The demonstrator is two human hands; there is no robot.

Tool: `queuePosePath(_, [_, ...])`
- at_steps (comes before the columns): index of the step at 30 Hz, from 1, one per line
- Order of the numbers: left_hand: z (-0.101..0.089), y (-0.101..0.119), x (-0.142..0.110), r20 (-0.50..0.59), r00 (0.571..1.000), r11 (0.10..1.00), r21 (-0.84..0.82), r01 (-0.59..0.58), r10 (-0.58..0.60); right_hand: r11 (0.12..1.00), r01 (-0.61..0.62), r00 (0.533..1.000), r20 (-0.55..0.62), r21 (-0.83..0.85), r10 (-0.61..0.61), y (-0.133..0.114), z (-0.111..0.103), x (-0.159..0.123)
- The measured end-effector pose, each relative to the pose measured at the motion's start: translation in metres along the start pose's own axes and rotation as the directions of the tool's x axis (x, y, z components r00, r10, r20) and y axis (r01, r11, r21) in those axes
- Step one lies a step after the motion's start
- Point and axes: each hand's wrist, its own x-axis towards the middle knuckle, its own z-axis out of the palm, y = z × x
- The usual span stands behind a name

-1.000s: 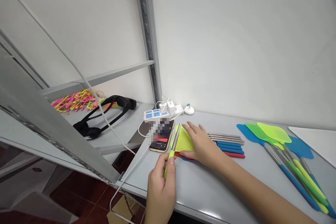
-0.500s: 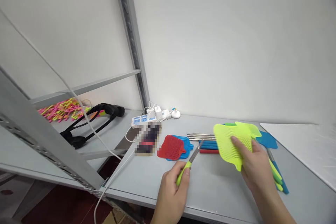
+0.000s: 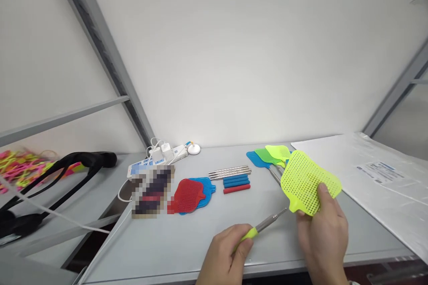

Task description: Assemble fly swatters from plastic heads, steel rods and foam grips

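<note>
Head view: fingers of the left hand (image 3: 225, 254) pinch a yellow-green-handled rod (image 3: 265, 222) in front of the steel rods (image 3: 230, 172); those of the right hand (image 3: 324, 237) clasp a yellow-green swatter head (image 3: 302, 182), seemingly unjoined. Right of the steel rods lie assembled swatters (image 3: 266, 156); left, a loose red head (image 3: 189, 194) and blue head (image 3: 207, 190).

Soft light, wall (image 3: 240, 53) bright — pixelated patch (image 3: 152, 192) left, upper-right corner dark.

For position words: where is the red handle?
In the head view, the red handle lies in front of the blue handles, right of the red paddle.
</note>
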Motion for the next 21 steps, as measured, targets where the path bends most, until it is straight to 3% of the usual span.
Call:
queuePosePath(5, [0.008, 0.008, -0.004, -0.015, 1.000, 0.999, 0.022, -0.025, 0.026, 0.997, 0.045, 0.999, -0.020, 0.067, -0.043, -0.004, -0.007, -0.011])
queuePosePath(13, [0.002, 0.032, -0.030, -0.091, 0.995, 0.999, 0.031, -0.042, 0.044, 0.972, 0.205, 0.978, 0.009, 0.111, -0.207, -0.020, -0.026, -0.023])
queuePosePath(18, [-0.003, 0.051, -0.037, 0.017, 0.996, 0.996, 0.027, -0.082, 0.082, 0.987, 0.129, 0.984, 0.107, 0.095, -0.139, -0.026, -0.037, -0.043])
queuePosePath(21, [-0.007, 0.057, -0.040, 0.078, 0.994, 0.996, 0.025, -0.080, 0.078, 0.986, 0.108, 0.990, 0.071, 0.130, -0.118, -0.033, -0.041, -0.051])
